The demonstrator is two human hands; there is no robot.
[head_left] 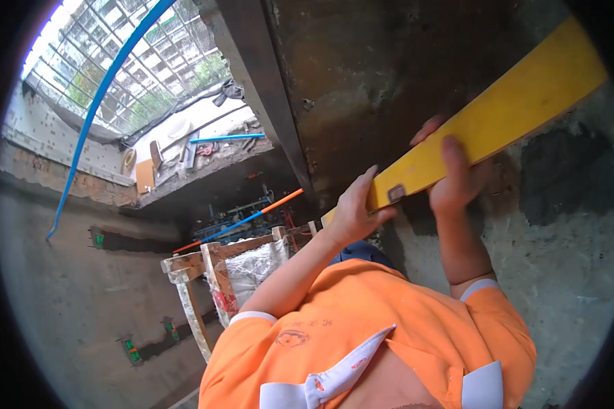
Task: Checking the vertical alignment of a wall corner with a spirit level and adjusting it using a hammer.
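Note:
A long yellow spirit level point(505, 102) slants from the middle of the view up to the upper right, close to the dark wall. A small framed window point(396, 193) shows near its lower end. My left hand point(353, 210) is wrapped round that lower end, thumb on the near side. Further up the level, my right hand point(452, 180) grips it, with the thumb across its face and a fingertip showing past the far edge. The level's upper end runs toward the rim of the view.
A spattered wooden stand point(215, 269) with a white sack point(258, 262) is at my left. An orange-and-blue pipe point(252, 217) slants behind it. A blue pipe point(92, 109) curves past the barred window point(157, 68). Tools and scraps lie on the sill point(215, 153). Green boxes point(131, 350) sit in wall grooves.

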